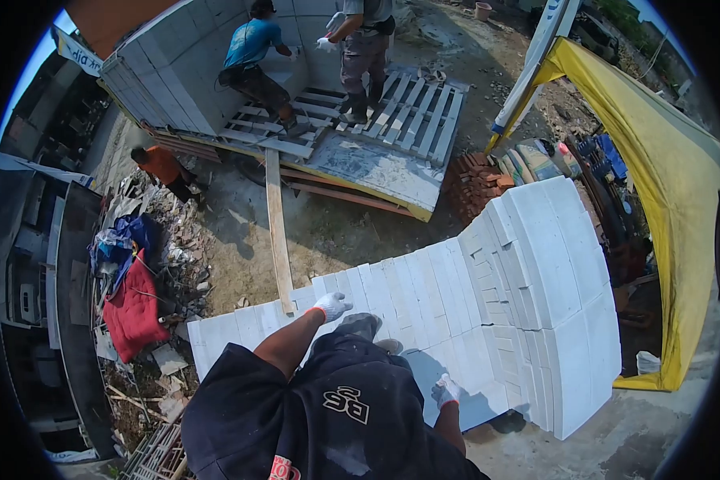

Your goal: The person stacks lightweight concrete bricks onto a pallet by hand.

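I stand on a surface of white blocks (424,288) laid side by side, wearing a dark shirt. My left hand (334,306), in a white glove, hangs in front of me above the blocks near a wooden plank (277,228). Its fingers are slightly bent and apart, with nothing visible in them. My right hand (446,390), also gloved, is low at my right side above the blocks. Its fingers point down, loosely spread, and appear to hold nothing. To my right rises a stepped stack of white blocks (548,296).
The narrow plank spans the gap to a truck bed (376,172) with wooden slats and stacked blocks. Two people (252,56) work there; another person (164,170) in orange is on the ground. Red bricks (476,186), a yellow tarp (656,160) and rubble (188,248) are around.
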The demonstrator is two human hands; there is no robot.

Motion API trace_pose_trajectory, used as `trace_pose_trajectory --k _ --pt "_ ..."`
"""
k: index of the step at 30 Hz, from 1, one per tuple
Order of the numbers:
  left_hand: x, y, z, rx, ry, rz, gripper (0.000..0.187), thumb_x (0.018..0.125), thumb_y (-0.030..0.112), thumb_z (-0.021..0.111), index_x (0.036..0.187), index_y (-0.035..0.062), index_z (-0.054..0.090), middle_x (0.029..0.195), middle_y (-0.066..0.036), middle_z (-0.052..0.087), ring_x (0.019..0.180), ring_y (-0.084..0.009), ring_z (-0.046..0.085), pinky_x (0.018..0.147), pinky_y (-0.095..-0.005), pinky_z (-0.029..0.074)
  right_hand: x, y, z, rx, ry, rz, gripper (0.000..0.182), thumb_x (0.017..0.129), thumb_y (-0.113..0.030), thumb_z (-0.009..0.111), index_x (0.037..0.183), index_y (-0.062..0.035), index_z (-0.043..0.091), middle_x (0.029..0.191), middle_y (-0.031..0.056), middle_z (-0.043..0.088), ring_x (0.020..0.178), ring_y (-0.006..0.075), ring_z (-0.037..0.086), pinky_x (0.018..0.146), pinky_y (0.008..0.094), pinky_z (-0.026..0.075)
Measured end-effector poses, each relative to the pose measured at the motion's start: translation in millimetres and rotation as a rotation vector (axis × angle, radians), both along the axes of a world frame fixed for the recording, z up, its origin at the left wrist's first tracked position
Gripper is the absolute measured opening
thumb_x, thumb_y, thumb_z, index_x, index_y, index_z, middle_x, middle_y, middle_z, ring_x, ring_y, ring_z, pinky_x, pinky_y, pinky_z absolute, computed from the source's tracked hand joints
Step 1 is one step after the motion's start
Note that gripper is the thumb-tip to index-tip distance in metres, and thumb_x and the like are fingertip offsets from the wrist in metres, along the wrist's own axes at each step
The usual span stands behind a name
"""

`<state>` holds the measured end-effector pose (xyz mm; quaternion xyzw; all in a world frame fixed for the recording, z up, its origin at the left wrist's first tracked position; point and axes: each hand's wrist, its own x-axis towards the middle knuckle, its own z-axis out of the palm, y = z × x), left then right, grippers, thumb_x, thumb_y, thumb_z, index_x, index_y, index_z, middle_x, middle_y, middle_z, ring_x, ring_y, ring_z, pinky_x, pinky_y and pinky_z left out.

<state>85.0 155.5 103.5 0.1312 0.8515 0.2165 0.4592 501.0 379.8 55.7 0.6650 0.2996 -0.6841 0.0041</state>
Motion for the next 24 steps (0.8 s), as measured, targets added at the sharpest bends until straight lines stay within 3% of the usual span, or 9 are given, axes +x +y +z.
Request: trace_pose_trajectory --k 11,13,17,24 --pt "4.6 -15.5 7.2 -0.148 0.006 -0.073 0.070 0.085 0.045 0.062 0.135 -0.0026 0.050 0.136 -0.022 0.052 0.128 -0.0322 0.049 0.108 -0.0358 0.037 25.0 -11.4 -30.7 -0.048 0.069 -0.125 0.038 0.090 -0.032 0.058 0.059 -0.0193 0.039 0.051 -0.0017 0.034 0.040 0.0173 0.035 0.042 0.0333 0.027" --pt "-2.4 -22.5 0.2 -0.188 -0.010 -0.050 0.071 0.085 0.046 0.062 0.135 -0.0020 0.049 0.137 -0.021 0.051 0.130 -0.0318 0.048 0.109 -0.0357 0.036 16.7 -13.0 -35.7 -0.165 -0.008 -0.223 0.035 0.087 -0.021 0.058 0.058 -0.0157 0.040 0.051 -0.0001 0.036 0.038 0.0165 0.036 0.037 0.0308 0.026" --pt "-16.9 -21.5 -7.0 -0.188 -0.053 -0.041 0.070 0.085 0.045 0.063 0.136 -0.0018 0.049 0.138 -0.020 0.051 0.130 -0.0318 0.047 0.109 -0.0361 0.035 -6.4 -9.7 -21.3 -0.127 -0.082 -0.199 0.036 0.087 -0.021 0.058 0.058 -0.0165 0.038 0.050 -0.0004 0.035 0.038 0.0172 0.036 0.037 0.0312 0.024" --pt "-77.3 14.0 -13.8 -0.118 -0.064 0.000 0.070 0.084 0.045 0.064 0.134 -0.0022 0.051 0.134 -0.021 0.055 0.127 -0.0316 0.051 0.107 -0.0356 0.038 -69.8 18.9 -10.4 -0.176 0.058 -0.105 0.030 0.091 -0.029 0.057 0.066 -0.0167 0.045 0.054 -0.0004 0.039 0.040 0.0185 0.038 0.039 0.0320 0.028"
